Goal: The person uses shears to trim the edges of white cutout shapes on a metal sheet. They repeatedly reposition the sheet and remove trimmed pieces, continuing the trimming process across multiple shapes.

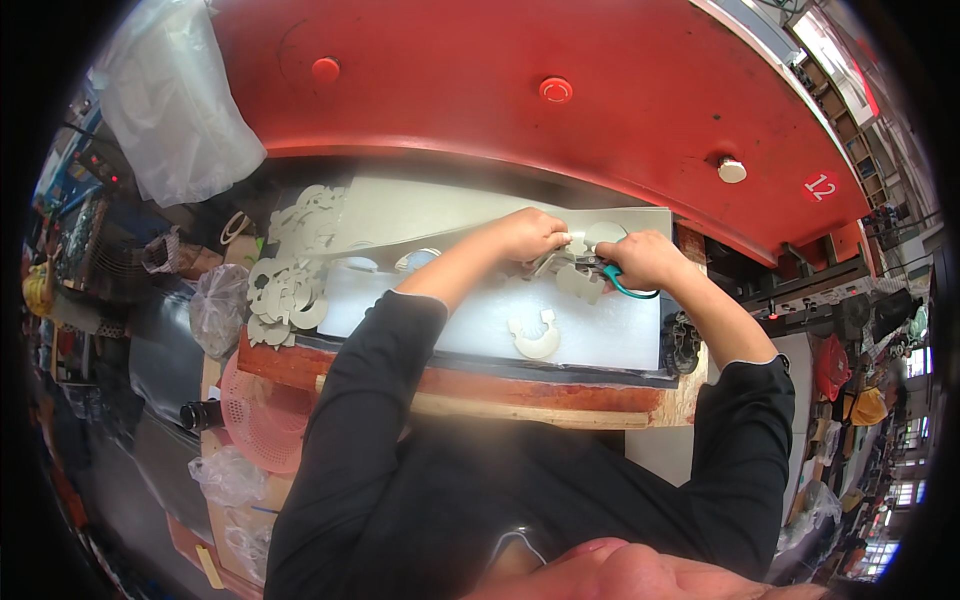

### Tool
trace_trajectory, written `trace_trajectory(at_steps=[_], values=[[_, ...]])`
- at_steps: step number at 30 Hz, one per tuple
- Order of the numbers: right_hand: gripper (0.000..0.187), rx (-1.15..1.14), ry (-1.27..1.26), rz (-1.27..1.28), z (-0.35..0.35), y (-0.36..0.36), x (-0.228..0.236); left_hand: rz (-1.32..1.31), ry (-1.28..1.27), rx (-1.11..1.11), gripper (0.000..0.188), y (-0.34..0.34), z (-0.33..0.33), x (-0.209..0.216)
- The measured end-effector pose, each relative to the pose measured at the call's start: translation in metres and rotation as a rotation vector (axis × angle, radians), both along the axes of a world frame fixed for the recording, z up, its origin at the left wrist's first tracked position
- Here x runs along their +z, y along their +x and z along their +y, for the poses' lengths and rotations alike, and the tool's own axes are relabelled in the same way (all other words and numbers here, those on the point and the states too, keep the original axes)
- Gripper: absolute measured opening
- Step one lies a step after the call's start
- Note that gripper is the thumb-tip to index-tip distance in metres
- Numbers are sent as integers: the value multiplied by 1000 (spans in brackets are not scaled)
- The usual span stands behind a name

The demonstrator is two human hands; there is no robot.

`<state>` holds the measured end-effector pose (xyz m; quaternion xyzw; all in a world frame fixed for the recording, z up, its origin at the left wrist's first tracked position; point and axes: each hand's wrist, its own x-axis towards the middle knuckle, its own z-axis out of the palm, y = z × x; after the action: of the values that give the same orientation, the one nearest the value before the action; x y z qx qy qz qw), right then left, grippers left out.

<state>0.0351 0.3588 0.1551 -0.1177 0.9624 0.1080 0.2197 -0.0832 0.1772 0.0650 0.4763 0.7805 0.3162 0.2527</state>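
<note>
My left hand (533, 236) is closed, thumb and fingers pinching a grey cut-out piece (575, 283) at the far side of the white board (460, 325). Just right of it, my right hand (650, 262) is wrapped round a pair of scissors with a teal loop handle (632, 292). Their blades point toward the grey piece and are mostly hidden. A loose C-shaped grey piece (538, 343) lies on the board, nearer to me. Behind my left forearm stretches a large grey sheet (400, 205), with round openings along its near side.
Heaps of grey cut-out pieces (287, 300) sit at the board's left end. A red machine front (450, 90) with round buttons rises behind the table. Clear plastic sheeting (175, 110) hangs at the upper left. Below left stands a pink perforated basket (262, 415).
</note>
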Motion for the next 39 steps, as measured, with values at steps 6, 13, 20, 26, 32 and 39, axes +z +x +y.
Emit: trace_trajectory(at_steps=[6,13,20,26,32,39], values=[[40,-14,-6,-19,1,-1,4,69,61,-32,37,-1,0,4],[46,60,-11,70,-1,0,8,136,31,-49,36,-3,1,14],[40,31,22,33,-4,-2,9,94,24,-36,37,-4,0,12],[42,4,-50,50,-2,4,5,98,71,-58,37,-4,2,8],[41,-46,-42,21,-3,4,8,161,87,-65,37,-4,2,11],[43,-73,-74,31,-3,3,7,121,87,-13,36,-7,0,12]])
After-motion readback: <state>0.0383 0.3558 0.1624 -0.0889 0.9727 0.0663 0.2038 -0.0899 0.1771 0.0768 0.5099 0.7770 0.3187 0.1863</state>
